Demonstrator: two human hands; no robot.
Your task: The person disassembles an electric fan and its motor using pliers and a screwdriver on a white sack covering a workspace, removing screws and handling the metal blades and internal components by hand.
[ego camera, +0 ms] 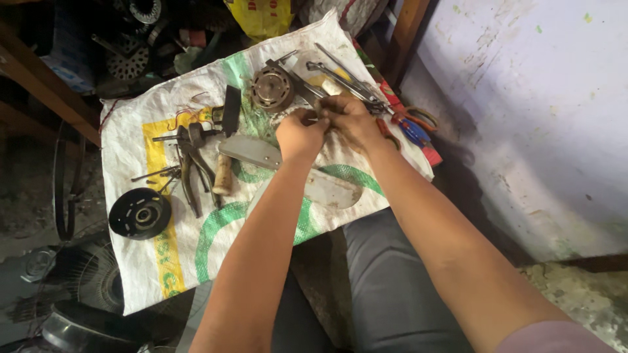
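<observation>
Left hand [299, 133]: your fingers are curled in tight, pinching something very small where the two hands meet (it is too tiny and too hidden to name).
Right hand [350, 117]: it is also closed up, with its fingertips pressed against the same little piece from the other side.
Small piece [318, 118]: it sits between your two hands, held up just above the white woven sack [131, 261] and near the round metal motor part [271, 87].
Step in hand: it looks like you are working the little piece with both hands, maybe twisting or pulling it. I cannot tell which.
What the move calls for: I think you need a steady pinch from both sides and slow, small turns, so the piece does not slip and drop among the tools.
Pliers [191, 167]: they lie on the sack to your left, well apart from your hands, beside a wooden-handled tool [223, 173].
Black wheel [139, 213]: it rests at the left edge of the sack, far from the work.
Wrenches [340, 72]: long metal ones lie just past your right hand, with a red and blue handled screwdriver [412, 131] close by.
Flat metal blade [252, 151]: it lies right under your left wrist, so mind it.
</observation>
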